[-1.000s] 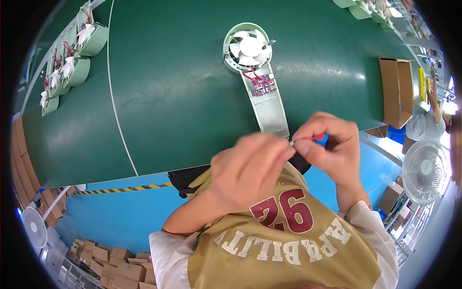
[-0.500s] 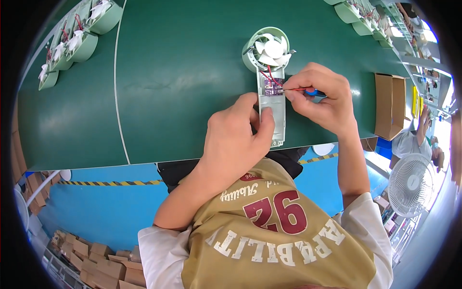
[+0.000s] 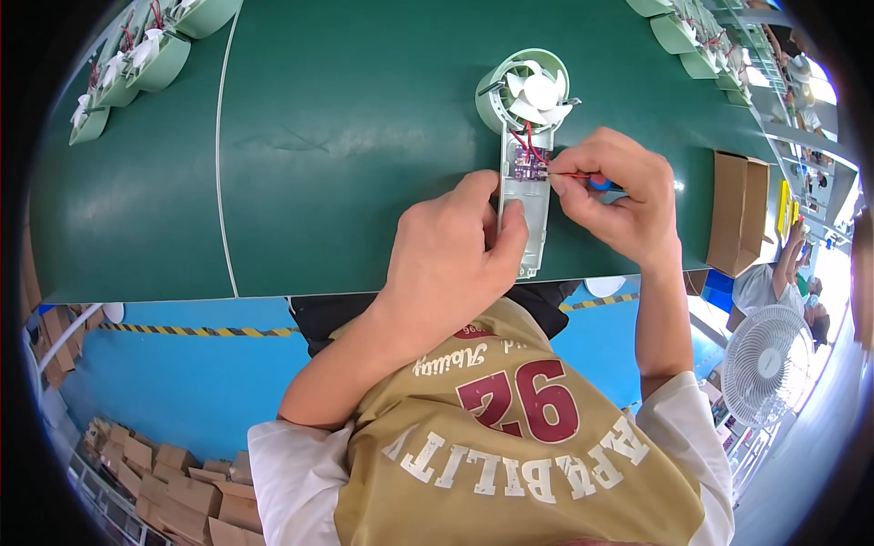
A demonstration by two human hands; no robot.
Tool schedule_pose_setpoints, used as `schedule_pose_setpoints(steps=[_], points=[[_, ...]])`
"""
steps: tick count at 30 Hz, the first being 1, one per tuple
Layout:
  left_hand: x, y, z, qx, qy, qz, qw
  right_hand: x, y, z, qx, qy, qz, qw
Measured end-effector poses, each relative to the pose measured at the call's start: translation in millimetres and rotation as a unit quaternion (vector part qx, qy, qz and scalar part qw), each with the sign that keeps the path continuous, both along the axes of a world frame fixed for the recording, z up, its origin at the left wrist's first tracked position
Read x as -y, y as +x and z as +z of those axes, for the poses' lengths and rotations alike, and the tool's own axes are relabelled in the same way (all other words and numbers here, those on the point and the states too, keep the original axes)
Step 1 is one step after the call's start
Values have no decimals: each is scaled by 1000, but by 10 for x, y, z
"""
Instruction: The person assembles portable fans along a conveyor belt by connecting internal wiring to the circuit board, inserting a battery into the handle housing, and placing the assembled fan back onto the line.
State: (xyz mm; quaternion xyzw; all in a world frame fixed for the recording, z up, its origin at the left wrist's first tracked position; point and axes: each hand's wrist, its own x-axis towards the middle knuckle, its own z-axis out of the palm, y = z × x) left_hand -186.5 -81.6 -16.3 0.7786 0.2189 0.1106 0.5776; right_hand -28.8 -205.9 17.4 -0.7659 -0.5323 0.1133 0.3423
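Note:
A pale green handheld fan housing [image 3: 530,218] lies with its handle laid bare, its white fan blades [image 3: 539,92] at the far end. Inside the handle sits a small purple circuit board [image 3: 527,164], joined by red wires to the fan head. My left hand [image 3: 446,241] grips the handle's near part between thumb and fingers. At the board's right edge, my right hand [image 3: 633,191] pinches thin red and dark wires [image 3: 572,175]. A blue piece [image 3: 600,184] shows by its palm, mostly hidden behind the fingers; its kind I cannot make out.
More pale green fan housings stand in rows at the far left [image 3: 164,59] and far right [image 3: 674,35] of the green table [image 3: 346,109]. An open cardboard box [image 3: 739,214] is at the right edge. Beyond it are a white standing fan [image 3: 767,366] and a person [image 3: 765,287].
The housing and both hands sit slightly further right in the picture, as the whole view has shifted. Both grips look the same, with the wires still held at the board's edge.

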Motion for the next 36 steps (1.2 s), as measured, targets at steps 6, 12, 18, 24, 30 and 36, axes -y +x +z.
schedule_pose_setpoints(steps=[6,12,18,24,30,36], points=[[8,-6,-9,11,17,1,1000,-39,-161,89,214,7,21,977],[-47,-18,1,-6,-28,-12,1000,26,-328,38,325,-33,9,945],[-46,1,-6,1,-53,-22,998,32,-456,107,338,-93,10,936],[-72,-13,45,-25,-62,-40,997,62,-428,95,300,-98,44,948],[-18,-46,50,-39,-200,-9,979,287,-411,233,-356,-29,-157,921],[0,-109,109,-47,-287,-19,956,448,-495,287,-495,-103,-243,828]])
